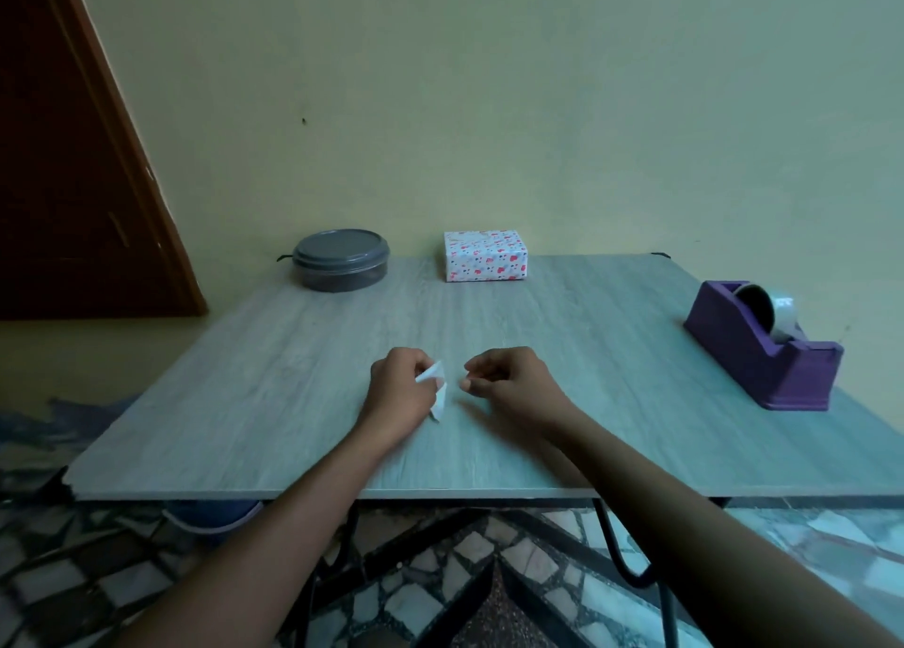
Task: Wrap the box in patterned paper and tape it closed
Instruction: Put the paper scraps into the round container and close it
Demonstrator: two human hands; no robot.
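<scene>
A small box (485, 256) covered in white paper with red and blue hearts stands at the far edge of the table, against the wall. A purple tape dispenser (763, 342) with a roll of clear tape sits at the right. In the middle of the table, my left hand (398, 393) grips a small crumpled scrap of white paper (437, 388). My right hand (508, 378) rests beside it with fingers curled and thumb against the forefinger; nothing shows between them.
A round grey lidded container (340, 259) stands at the far left of the grey wood-grain table (587, 403). A dark door is at the left, a yellow wall behind, and a patterned tiled floor lies below the table's near edge.
</scene>
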